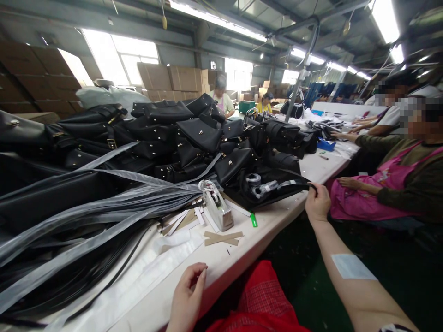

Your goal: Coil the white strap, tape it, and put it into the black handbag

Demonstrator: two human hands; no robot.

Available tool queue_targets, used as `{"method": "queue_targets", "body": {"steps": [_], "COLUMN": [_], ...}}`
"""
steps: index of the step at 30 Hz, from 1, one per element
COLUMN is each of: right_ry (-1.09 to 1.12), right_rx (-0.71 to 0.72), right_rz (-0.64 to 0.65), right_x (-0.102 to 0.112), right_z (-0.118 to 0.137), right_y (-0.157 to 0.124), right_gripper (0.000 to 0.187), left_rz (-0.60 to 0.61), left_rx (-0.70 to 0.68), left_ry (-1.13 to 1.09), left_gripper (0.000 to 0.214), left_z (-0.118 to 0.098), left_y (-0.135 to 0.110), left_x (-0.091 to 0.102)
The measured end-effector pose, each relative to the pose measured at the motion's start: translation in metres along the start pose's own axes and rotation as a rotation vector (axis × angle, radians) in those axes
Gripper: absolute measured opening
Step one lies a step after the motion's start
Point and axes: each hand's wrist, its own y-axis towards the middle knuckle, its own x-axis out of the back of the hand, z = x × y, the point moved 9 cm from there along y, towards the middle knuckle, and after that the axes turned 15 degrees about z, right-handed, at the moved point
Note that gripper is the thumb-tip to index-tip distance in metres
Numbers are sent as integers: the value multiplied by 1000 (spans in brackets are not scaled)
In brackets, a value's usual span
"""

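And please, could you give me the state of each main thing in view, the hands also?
Left hand: loosely curled, nothing visibly held
Right hand: closed on the black piece's edge
Black piece: outer edge gripped
Tape dispenser: standing on the table
Brown strips: crossed, lying flat
Grey strips: loosely bundled
Black bags: heaped
Ceiling lights: on

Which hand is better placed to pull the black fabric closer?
Probably the right hand: it pinches the black fabric by its edge; the left hand is farther off, near the table.
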Motion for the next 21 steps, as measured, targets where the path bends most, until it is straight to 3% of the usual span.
{"method": "queue_targets", "body": {"steps": [3,5,7,10,13,16,19,21], "right_ry": [-34,-75,-121,-199,-228,-194,-142,-90], "right_rx": [-204,-246,-239,-86,2,-41,-21,23], "right_rz": [32,62,91,178,548,912,1068,1077], "right_x": [0,1,3,1,-37,-84,-118,-134], "right_z": [-40,-52,-50,-14,19,26,26,30], "right_y": [-18,-27,-31,-27,-23,-35,-40,-33], "right_gripper": [42,37,32,40,35,12,11,14], "left_rz": [-4,5,22,41,67,114,152,151], "left_rx": [9,18,22,20,22,28,32,30], "left_ry": [4,12,21,31,44,48,42,49], "left_gripper": [50,50,50,48,47,45,42,38], "left_z": [5,7,8,6,4,7,14,14], "left_y": [0,0,1,3,6,7,3,1], "left_x": [-1,-2,-4,-5,-10,-16,-18,-18]}}
